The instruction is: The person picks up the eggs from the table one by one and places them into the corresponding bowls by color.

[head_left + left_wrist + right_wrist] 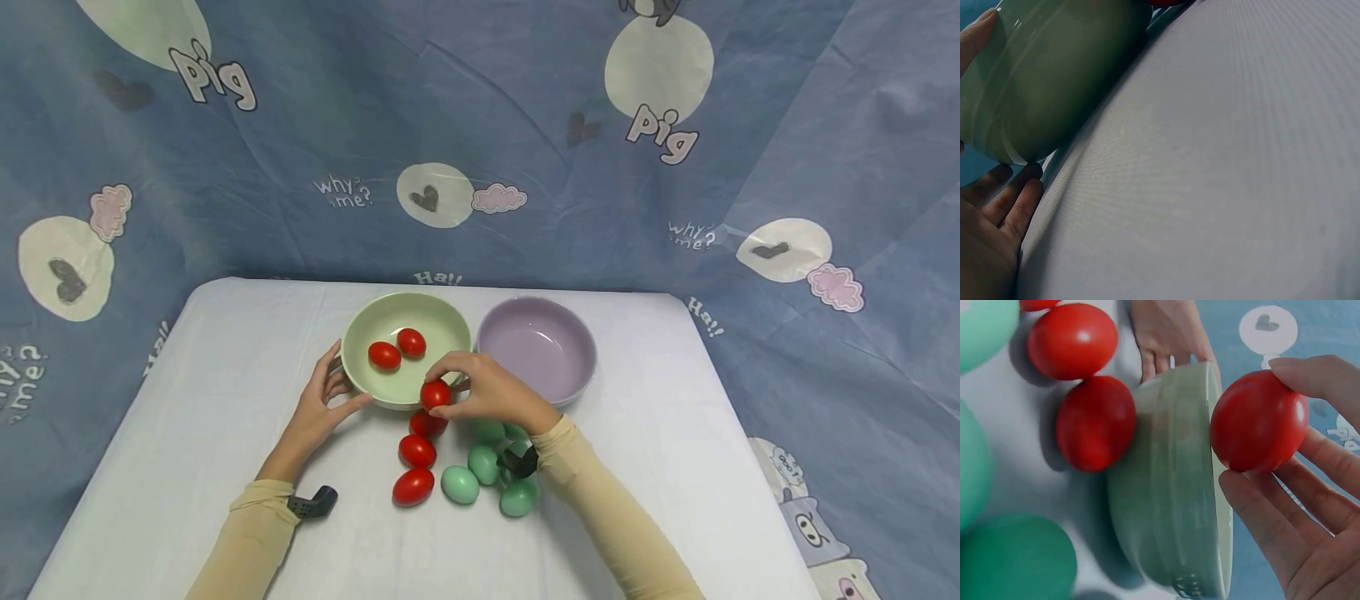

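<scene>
My right hand (pixel 491 390) pinches a red egg (pixel 1260 422) between thumb and fingers over the near rim of the light green bowl (pixel 390 312). Inside that bowl lie two red eggs, one of them at the left (pixel 384 357). My left hand (pixel 318 408) rests against the bowl's left side, its fingers fairly straight; in the left wrist view the fingertips touch the bowl's outer wall (pixel 1066 69). In front of the bowl, several red eggs (pixel 417 451) form a row on the table. Several green eggs (pixel 460 485) lie to their right, some partly hidden by my right wrist.
A purple bowl (pixel 536 342) stands close to the green bowl's right side, with nothing visible in it. White cloth (pixel 660 467) covers the table. Behind it hangs a blue patterned cloth (pixel 480 117). Each wrist carries a dark strap-on device, the left one (pixel 315 503) fully visible.
</scene>
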Demonstrator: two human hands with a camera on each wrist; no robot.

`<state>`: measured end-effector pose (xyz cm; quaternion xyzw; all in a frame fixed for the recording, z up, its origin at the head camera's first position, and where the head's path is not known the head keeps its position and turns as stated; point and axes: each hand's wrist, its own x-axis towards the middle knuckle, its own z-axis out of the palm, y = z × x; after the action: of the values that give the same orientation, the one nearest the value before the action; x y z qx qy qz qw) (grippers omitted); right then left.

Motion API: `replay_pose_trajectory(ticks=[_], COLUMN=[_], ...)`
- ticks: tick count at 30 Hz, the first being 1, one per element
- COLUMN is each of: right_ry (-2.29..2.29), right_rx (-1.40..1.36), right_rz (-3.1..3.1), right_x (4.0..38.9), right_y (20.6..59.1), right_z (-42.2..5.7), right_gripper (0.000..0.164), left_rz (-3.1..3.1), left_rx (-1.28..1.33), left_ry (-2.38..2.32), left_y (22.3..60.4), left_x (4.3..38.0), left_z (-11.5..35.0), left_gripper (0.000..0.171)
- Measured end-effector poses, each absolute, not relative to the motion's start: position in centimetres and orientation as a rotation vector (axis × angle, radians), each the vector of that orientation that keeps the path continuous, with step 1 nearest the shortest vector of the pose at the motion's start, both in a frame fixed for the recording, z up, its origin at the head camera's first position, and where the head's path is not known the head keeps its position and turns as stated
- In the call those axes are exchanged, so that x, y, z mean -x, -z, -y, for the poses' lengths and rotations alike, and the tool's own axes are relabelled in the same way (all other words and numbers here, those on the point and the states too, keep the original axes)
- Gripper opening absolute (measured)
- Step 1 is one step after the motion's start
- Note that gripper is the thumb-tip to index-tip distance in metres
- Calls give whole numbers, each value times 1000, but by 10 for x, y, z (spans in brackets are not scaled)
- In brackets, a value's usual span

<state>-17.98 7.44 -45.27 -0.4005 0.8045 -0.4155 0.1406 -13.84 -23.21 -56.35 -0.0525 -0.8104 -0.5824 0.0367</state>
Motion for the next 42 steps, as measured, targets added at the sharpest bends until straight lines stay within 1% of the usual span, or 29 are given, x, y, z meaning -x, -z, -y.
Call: replay_pose_trajectory(ticks=[9, 16, 18, 21, 29, 37, 42], right_ry=[1247, 1289, 1254, 1174, 1008, 911, 864], right_rx=[1102, 1053, 1068, 1096, 1135, 1046, 1025], right_rz=[-2318, -2286, -2322, -2390, -2478, -2536, -2545], right_x=[196, 217, 222, 228, 251, 275, 283], right_y=[455, 458, 458, 457, 452, 458, 458], right_z=[-66, -58, -56, -52, -36, -25, -18], right_gripper=[35, 37, 39, 42, 40, 47, 47], left_rz=[2494, 2495, 2502, 2510, 2486, 2491, 2478], left_rx=[166, 157, 152, 145, 164, 153, 159], left_ry=[1775, 1780, 1785, 1779, 1794, 1786, 1802], left_y=[566, 565, 558, 558, 565, 564, 564], left_x=[139, 139, 136, 136, 139, 139, 139], left_z=[233, 232, 229, 229, 232, 231, 231], left_gripper=[103, 104, 104, 104, 104, 103, 103])
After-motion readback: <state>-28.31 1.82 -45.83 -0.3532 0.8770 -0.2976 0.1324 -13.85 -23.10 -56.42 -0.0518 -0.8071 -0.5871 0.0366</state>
